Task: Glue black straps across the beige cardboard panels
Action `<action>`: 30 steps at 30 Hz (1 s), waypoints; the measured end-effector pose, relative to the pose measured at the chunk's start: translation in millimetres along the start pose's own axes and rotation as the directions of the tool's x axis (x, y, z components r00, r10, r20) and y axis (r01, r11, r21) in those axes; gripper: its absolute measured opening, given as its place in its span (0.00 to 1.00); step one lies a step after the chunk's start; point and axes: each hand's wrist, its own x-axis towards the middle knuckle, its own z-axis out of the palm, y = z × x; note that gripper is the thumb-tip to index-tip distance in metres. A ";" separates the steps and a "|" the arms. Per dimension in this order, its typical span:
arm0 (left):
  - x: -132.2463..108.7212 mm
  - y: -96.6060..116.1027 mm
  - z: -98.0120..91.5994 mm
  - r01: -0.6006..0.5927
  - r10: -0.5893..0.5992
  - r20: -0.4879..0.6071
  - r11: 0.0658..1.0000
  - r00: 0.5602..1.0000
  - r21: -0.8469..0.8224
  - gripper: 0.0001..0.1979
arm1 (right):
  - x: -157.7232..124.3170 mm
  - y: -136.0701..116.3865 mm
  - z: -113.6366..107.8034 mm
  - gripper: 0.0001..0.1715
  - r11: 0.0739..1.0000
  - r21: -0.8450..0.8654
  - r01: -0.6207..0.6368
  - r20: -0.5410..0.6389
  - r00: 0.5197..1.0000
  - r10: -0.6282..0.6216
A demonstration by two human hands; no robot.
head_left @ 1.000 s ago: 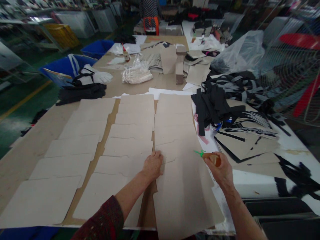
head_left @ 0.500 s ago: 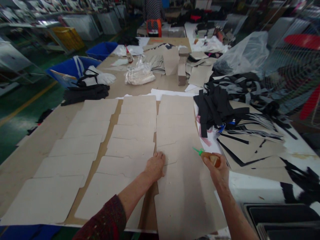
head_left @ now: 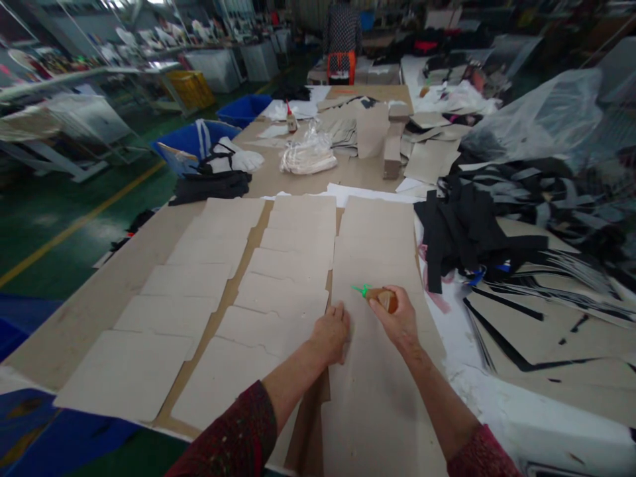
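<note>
My right hand is wrapped round a squeeze glue bottle with amber contents and a green nozzle. The bottle is tilted, and its nozzle points left just over the right column of overlapping grey-beige cardboard panels. At that column's left edge, my left hand presses down with bent fingers held together on a cardboard panel. Its fingertips are partly hidden. The middle column of panels and the left column of panels lie overlapped like shingles on the brown tabletop.
Black fabric strips are heaped on the right, beside black-edged boards. Farther back are a plastic-wrapped bundle, a red-capped bottle and stacked card pieces. A blue bin stands left of the table. A person stands far behind.
My right hand has brought the glue bottle leftward over the right column, closer to my left hand. My left hand stays at nearly the same panel edge. The view has shifted left.
</note>
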 end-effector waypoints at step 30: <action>27.4 -12.3 -20.1 0.077 -0.079 -0.076 0.997 0.994 -0.033 0.18 | 18.2 14.4 5.3 0.31 0.907 0.361 -0.215 -0.037 0.969 0.245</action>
